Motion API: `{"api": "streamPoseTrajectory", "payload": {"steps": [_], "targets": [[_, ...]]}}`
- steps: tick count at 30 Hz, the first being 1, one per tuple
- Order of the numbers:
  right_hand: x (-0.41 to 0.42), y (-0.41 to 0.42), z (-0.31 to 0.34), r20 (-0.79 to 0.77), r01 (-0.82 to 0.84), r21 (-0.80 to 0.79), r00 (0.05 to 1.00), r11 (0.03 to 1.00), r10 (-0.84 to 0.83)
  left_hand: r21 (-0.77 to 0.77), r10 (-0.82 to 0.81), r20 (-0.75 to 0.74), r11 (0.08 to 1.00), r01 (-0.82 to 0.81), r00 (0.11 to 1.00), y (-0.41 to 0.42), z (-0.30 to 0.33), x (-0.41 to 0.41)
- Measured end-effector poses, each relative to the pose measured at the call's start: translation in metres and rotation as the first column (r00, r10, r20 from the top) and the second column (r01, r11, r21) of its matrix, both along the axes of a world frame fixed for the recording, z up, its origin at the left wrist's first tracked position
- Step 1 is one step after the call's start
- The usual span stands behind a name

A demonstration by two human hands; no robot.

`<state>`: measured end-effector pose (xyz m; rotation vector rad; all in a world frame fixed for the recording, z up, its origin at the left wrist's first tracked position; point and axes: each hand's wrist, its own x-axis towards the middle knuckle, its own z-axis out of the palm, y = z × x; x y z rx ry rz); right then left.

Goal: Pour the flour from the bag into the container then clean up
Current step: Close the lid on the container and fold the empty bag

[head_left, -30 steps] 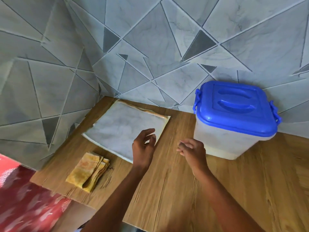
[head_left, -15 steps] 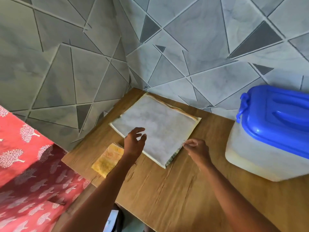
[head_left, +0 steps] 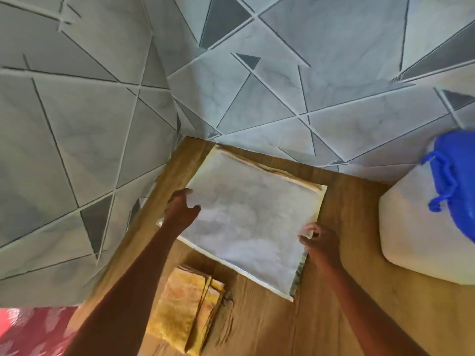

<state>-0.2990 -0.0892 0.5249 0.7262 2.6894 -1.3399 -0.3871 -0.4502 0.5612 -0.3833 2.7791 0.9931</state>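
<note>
A folded yellow cloth (head_left: 183, 308) lies nearest on the wooden table (head_left: 341, 317), just in front of the flat flour bag (head_left: 250, 222). The left hand (head_left: 180, 214) spreads open over the bag's left edge; the right hand (head_left: 321, 242) pinches its right edge. Right of the bag stands the blue-lidded container (head_left: 421, 227); tiled wall (head_left: 257, 86) behind.

Soft, even daylight without harsh shadows; the whole frame is motion-blurred, and straight lines bow toward the edges.
</note>
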Motion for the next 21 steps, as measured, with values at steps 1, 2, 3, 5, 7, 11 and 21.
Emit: {"api": "streamPoseTrajectory", "payload": {"steps": [1,2,3,5,7,11,21], "targets": [[-0.002,-0.003,-0.002,0.014,0.017,0.003,1.0,1.0,-0.017,0.002,0.006,0.022,1.0,-0.006,1.0,-0.007,-0.008,-0.01],[-0.004,-0.004,-0.004,0.03,0.029,0.013,0.999,0.999,-0.03,-0.003,0.01,0.042,1.0,-0.01,0.999,-0.014,-0.019,-0.02],[-0.006,-0.006,-0.007,0.04,0.038,0.022,0.998,0.999,-0.039,-0.02,0.019,0.068,1.0,-0.018,0.998,-0.02,-0.029,-0.031],[-0.008,-0.007,-0.012,0.04,0.065,0.037,0.997,0.997,-0.067,-0.091,0.069,0.104,0.994,-0.06,0.992,-0.025,-0.04,-0.046],[-0.009,-0.01,-0.014,0.047,0.083,0.037,0.995,0.996,-0.085,-0.093,0.112,0.081,0.99,-0.105,0.99,-0.024,-0.034,-0.056],[-0.008,-0.01,-0.016,0.05,0.091,0.015,0.995,0.996,-0.092,-0.11,0.084,0.11,0.991,-0.072,0.99,-0.022,-0.011,-0.07],[0.001,0.006,-0.007,0.054,0.057,-0.145,0.997,0.988,-0.05,0.293,-0.173,0.09,0.946,0.14,0.981,0.045,0.095,-0.048]]}}
